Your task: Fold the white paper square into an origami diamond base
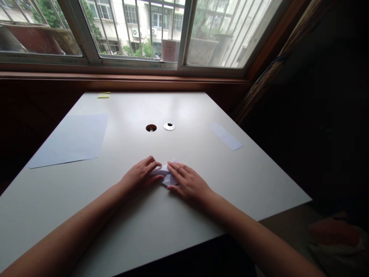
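A small folded piece of white paper (165, 172) lies on the white table (178, 215) near its middle. My left hand (140, 175) rests on the paper's left side, fingers curled and pressing down on it. My right hand (187, 182) lies on its right side with fingers stretched flat over the fold. Most of the paper is hidden under the two hands.
A stack of white sheets (72, 139) lies at the left. A narrow paper strip (225, 135) sits at the right. A cable hole (151, 127) and its round cap (168, 126) are behind the hands. A yellow sticky pad (103, 95) lies at the far edge by the window.
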Demonstrator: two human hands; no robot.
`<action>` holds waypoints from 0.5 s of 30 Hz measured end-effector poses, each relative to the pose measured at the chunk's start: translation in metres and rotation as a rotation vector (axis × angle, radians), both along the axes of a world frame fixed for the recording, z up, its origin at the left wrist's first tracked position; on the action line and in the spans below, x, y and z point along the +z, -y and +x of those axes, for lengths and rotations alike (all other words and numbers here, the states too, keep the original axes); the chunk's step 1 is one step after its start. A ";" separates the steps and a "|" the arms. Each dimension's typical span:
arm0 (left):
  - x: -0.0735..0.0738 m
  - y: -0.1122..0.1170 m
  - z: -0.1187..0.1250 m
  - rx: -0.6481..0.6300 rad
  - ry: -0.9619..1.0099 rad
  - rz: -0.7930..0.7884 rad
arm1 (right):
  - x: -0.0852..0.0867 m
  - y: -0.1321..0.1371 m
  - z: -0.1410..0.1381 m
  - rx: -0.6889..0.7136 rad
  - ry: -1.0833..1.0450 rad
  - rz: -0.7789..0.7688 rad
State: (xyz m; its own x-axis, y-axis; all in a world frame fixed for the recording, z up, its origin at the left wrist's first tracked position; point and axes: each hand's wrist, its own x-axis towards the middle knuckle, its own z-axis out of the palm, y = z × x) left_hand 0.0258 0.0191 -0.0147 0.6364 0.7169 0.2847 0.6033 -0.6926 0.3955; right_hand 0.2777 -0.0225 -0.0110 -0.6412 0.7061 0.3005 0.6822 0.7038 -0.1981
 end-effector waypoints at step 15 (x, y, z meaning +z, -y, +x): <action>0.007 -0.004 -0.017 -0.081 0.087 0.071 | -0.001 -0.003 0.004 -0.007 0.111 -0.115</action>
State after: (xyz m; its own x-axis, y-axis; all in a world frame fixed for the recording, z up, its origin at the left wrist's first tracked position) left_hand 0.0090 0.0230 -0.0077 0.6620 0.6403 0.3896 0.5099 -0.7657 0.3920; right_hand 0.2814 -0.0200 -0.0125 -0.6611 0.7362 0.1447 0.7091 0.6761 -0.2000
